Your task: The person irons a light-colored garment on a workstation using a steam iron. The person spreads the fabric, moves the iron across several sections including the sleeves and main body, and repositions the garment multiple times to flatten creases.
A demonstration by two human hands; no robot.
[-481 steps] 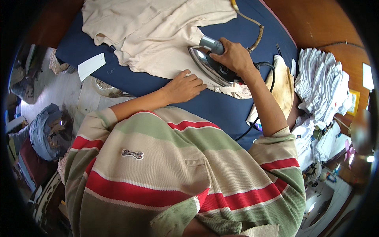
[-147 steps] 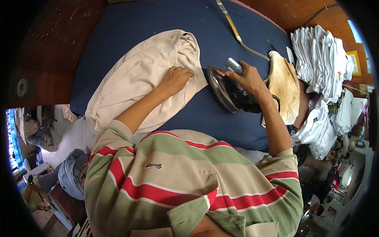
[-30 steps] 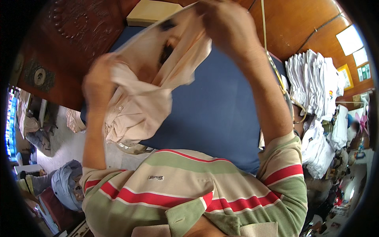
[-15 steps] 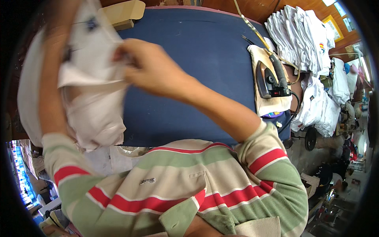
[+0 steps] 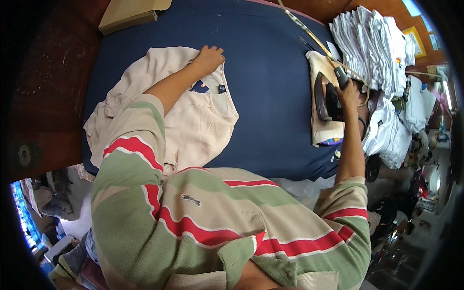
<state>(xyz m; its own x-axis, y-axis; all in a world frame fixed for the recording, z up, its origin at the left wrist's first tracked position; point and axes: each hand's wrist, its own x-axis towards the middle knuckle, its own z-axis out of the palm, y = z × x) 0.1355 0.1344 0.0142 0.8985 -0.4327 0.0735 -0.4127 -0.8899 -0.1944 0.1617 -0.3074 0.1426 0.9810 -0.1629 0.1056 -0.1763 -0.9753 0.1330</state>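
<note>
Cardboard box (image 5: 128, 18): far left edge of the surface (image 5: 270, 72), apart from the cloth.
Cream garment (image 5: 193, 118): spread on the left part of the surface, neck opening facing right, left end rumpled.
Handling: I'd call it light, soft and limp. Creases easily, won't take a push. Probably slides a little on the blue cover. Not fragile, but one-point tugging should skew it.
Where to hold: I'd pinch both shoulders or the neck edge, two points well apart, and skip the rumpled folds at left.
Left grip (image 5: 209, 60): on the garment's far edge, by the neck. Fingers on cloth; I can't tell if they're clamped or just resting.
Navy tag (image 5: 199, 87): inside the neck opening. I'd keep fingers off it, easy snag.
Tan pad (image 5: 322, 131): right side of the surface, below the iron.
Iron (image 5: 332, 102): rigid, likely much heavier than the garment. I'd treat the metal as hot, handle only. Can't tell if its weight is fully down.
Right grip (image 5: 349, 95): clamped around the iron's handle.
White shirts (image 5: 372, 53): stacked far right, well apart from the garment.
</note>
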